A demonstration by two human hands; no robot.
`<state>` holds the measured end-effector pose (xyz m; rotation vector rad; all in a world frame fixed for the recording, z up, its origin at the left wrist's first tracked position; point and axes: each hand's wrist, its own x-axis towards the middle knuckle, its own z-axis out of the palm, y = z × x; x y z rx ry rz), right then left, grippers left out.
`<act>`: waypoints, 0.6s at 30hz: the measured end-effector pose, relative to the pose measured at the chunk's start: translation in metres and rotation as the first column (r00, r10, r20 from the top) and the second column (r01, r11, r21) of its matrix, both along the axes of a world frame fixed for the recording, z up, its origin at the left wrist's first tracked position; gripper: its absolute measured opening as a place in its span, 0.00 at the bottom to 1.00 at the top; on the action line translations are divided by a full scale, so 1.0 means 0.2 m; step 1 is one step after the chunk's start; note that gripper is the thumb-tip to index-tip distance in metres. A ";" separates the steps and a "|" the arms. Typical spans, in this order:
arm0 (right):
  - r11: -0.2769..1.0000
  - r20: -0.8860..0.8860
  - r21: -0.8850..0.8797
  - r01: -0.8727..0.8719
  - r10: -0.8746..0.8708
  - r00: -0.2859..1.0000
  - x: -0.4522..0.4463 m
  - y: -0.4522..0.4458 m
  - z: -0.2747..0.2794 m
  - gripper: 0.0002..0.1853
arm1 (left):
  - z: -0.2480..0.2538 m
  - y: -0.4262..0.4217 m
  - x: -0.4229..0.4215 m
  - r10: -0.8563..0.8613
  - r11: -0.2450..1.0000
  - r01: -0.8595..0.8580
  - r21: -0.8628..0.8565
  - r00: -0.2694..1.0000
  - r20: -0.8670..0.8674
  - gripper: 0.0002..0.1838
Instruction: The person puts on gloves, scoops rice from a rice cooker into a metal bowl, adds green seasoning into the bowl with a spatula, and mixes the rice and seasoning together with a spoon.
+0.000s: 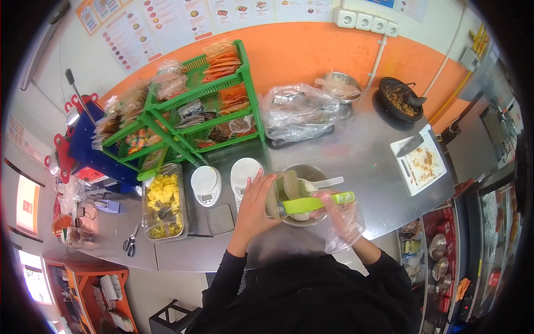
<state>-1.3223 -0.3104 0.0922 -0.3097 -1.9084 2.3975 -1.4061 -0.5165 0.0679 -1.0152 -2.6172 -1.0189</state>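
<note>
My bare left hand presses its fingers along the side of a clear plastic container, tilted above a metal bowl. Across the container's near side runs a lime-green handle-like strip; whether it belongs to the container or to a separate utensil I cannot tell. My right hand, in a loose clear plastic glove, is closed around that strip. A white spoon leans out over the bowl's right rim. The bowl's contents are mostly hidden behind my hands and the container.
Two white scales and a box of yellow food stand left of the bowl. Scissors lie farther left. Green racks and a plastic-wrapped bundle are behind. A cutting board with a knife and a mortar sit right.
</note>
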 end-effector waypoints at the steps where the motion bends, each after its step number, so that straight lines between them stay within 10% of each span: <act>1: 0.998 0.019 -0.055 0.020 -0.019 1.000 -0.01 0.01 -0.03 0.15 | 0.01 0.00 0.00 -0.001 1.000 0.001 -0.003 1.000 0.016 0.51; 8: 0.915 0.153 -0.391 0.103 -0.045 0.987 -0.01 0.08 -0.27 0.18 | 0.10 -0.02 0.02 -0.004 0.999 0.010 -0.045 0.993 0.119 0.51; 18: 0.860 0.303 -0.432 0.272 -0.146 0.942 0.04 0.17 -0.28 0.17 | -0.01 -0.13 0.10 0.134 0.964 -0.191 0.187 0.950 0.282 0.55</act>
